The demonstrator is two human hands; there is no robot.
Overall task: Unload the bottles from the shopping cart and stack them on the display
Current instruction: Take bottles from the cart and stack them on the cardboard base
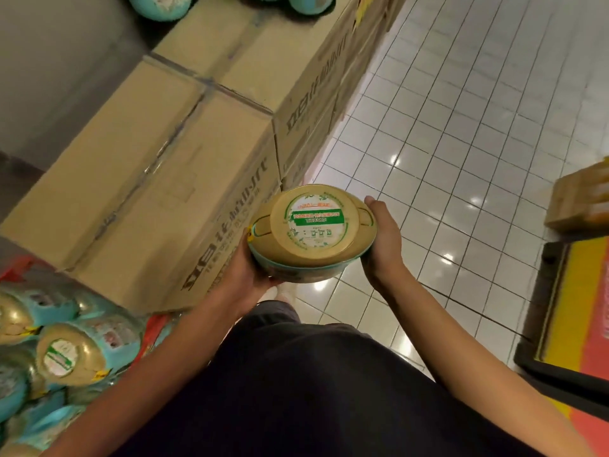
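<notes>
Mid-task: left hand [245, 270] and right hand [384, 240] clasp one bottle [313, 230], centre; bottle pile [71, 356] at 8 o'clock; cart unseen, remainder unknown

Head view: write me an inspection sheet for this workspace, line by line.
Surface: taped cardboard boxes stacked at left, tops flat.
Job's things: held bottle, gold end with green label facing the camera; piled bottles lower left; more bottles on the far boxes.
Clutter: small carton at the right edge.
Grips: left hand and right hand hold the held bottle from opposite sides, above the floor beside the boxes.
Cables: nothing seen.
Surroundings: white tiled floor; black-edged yellow and red panel at right.
</notes>
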